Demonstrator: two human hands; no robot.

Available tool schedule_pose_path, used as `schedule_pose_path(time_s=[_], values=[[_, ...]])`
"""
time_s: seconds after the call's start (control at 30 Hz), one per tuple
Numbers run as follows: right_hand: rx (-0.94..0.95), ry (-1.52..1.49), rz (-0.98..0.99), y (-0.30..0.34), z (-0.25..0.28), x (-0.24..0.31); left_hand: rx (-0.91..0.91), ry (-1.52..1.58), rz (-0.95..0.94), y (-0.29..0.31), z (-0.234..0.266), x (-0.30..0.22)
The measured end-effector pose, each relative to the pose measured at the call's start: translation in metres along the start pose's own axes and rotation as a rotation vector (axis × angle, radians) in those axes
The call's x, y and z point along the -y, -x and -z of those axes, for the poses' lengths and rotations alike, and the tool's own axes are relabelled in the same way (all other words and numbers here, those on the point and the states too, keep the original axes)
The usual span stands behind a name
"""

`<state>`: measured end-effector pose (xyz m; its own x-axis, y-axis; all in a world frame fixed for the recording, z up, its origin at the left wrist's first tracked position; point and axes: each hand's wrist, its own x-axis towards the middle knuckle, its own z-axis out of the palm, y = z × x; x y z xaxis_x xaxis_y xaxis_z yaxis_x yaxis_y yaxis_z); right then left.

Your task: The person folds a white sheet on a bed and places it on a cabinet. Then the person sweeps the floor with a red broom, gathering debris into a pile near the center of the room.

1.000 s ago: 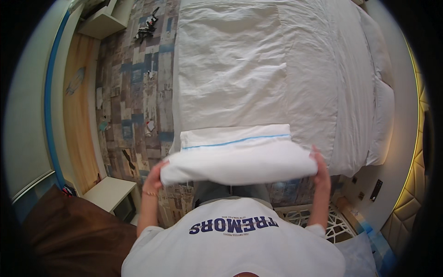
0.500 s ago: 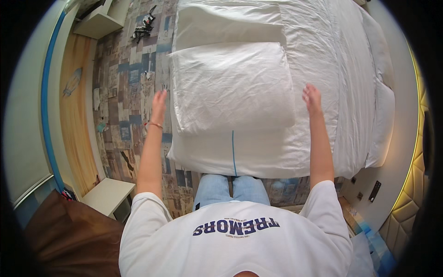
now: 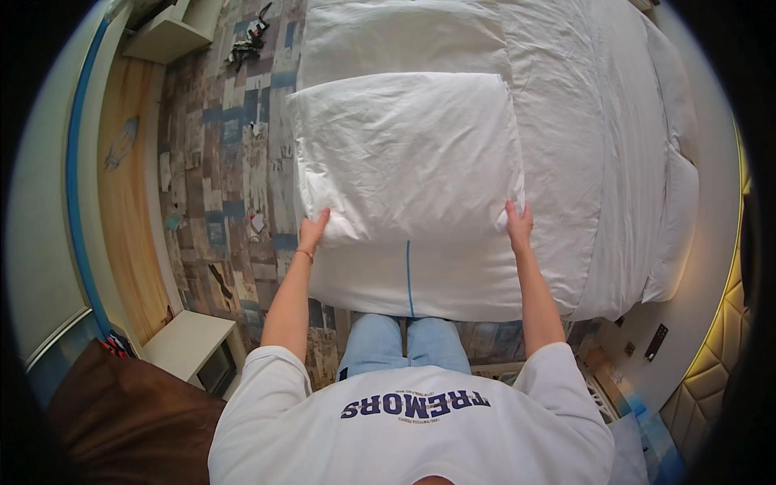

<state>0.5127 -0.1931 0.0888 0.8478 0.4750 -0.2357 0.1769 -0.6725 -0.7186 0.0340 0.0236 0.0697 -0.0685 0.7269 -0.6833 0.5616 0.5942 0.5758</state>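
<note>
A thick white duvet (image 3: 408, 158), folded into a block, lies on the white-covered bed (image 3: 364, 287). My left hand (image 3: 314, 229) grips its near left corner, thumb on top and the other fingers hidden beneath. At the near right corner, my right hand (image 3: 520, 225) holds the duvet in the same manner. Small creases gather in the fabric beside both thumbs. A thin blue line (image 3: 410, 279) runs down the white cover between the duvet's near edge and my legs.
More flat white bedding (image 3: 558, 145) spreads to the right, with pillows (image 3: 675, 218) at the far right side. On the left are a patchwork-patterned floor (image 3: 218, 178), a dark tangled item (image 3: 249, 40), a white cabinet (image 3: 190, 343) and a brown cloth (image 3: 133, 412).
Both hands, earlier apart and in the air on either side of the duvet, have come inward and nearer to me. They now grip its near corners.
</note>
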Motion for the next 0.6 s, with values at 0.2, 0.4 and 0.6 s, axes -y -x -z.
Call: schedule_pose_path(time_s=[0.2, 0.4, 0.6], values=[[-0.198, 0.023, 0.056, 0.073, 0.029, 0.008, 0.005, 0.153, -0.099, 0.028, 0.023, 0.011], [0.009, 0.276, -0.280, 0.099, 0.023, -0.076, 0.026, -0.146, -0.189, 0.038, 0.029, 0.046], [-0.097, 0.307, -0.136, 0.068, -0.004, -0.058, -0.046, -0.115, -0.023, 0.022, 0.027, 0.046]])
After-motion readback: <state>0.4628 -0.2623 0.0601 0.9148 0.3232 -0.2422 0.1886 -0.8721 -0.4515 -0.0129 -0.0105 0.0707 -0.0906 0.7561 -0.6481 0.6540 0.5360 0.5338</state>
